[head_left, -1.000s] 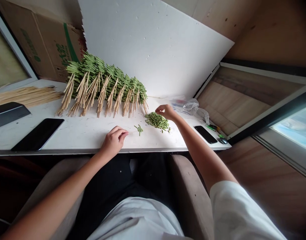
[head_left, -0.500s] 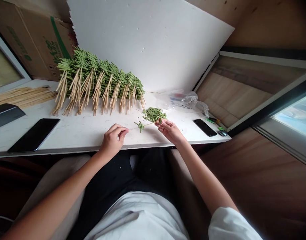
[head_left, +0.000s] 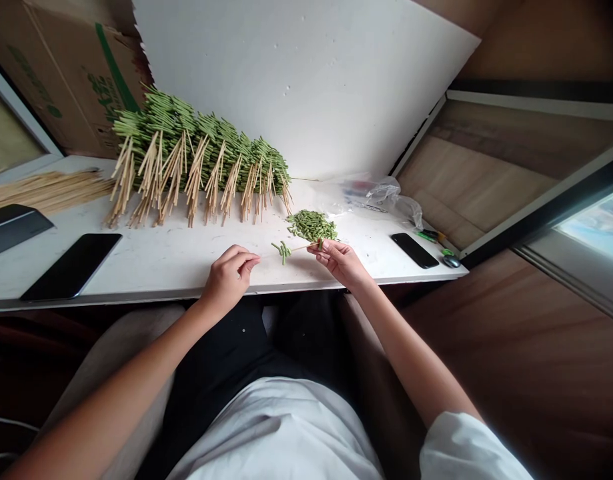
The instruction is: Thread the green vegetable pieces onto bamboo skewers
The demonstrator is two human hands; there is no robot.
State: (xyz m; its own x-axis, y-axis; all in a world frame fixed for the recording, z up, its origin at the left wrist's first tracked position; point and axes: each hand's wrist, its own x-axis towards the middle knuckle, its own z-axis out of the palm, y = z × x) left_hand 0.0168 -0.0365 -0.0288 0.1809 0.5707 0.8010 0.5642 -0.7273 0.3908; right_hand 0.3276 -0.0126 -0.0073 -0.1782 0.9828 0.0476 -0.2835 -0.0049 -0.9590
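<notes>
A thin wooden skewer point(head_left: 300, 248) runs between my two hands above the white table. My left hand point(head_left: 231, 270) is pinched at its left end. My right hand point(head_left: 339, 259) pinches the right part, with a small green piece at the fingertips. Several short green pieces point(head_left: 282, 252) are around the middle of the skewer. Just behind my right hand lies a heap of cut green pieces point(head_left: 312, 225). Farther back on the left, many filled skewers point(head_left: 201, 157) are piled, their bare wooden ends facing me.
Bare skewers point(head_left: 51, 192) lie at the far left, near a dark stand point(head_left: 16, 230) and a black tablet point(head_left: 71, 267). On the right are a black phone point(head_left: 414, 250), clear plastic bags point(head_left: 386, 195) and a small dark mouse-like object point(head_left: 451, 261). A cardboard box point(head_left: 66, 73) stands behind.
The view has shifted slightly. Both hands keep nearly the same pose on the skewer; no other clear change shows.
</notes>
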